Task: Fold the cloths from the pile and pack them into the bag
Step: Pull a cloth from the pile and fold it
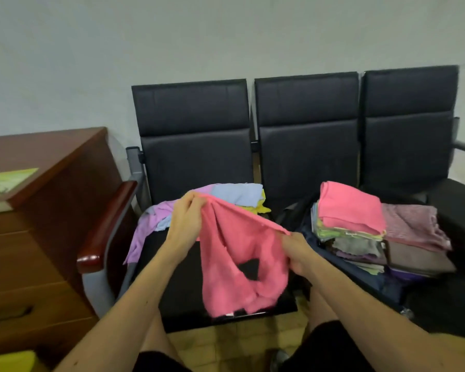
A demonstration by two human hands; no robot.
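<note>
A pink cloth (236, 253) hangs in the air over the left black seat (180, 288). My left hand (184, 224) grips its upper left corner, and my right hand (298, 251) grips its upper right edge. Behind it lies the pile of loose cloths (226, 196) in purple, light blue and yellow. On the middle seat an open dark bag (365, 277) holds stacks of folded cloths, with a folded pink cloth (349, 208) on top and a mauve one (414, 224) beside it.
A row of three black chairs (306, 124) stands against the wall. A brown wooden drawer cabinet (38, 210) with a green book (8, 181) is at the left, next to the chair's wooden armrest (108, 226). My knees are at the bottom.
</note>
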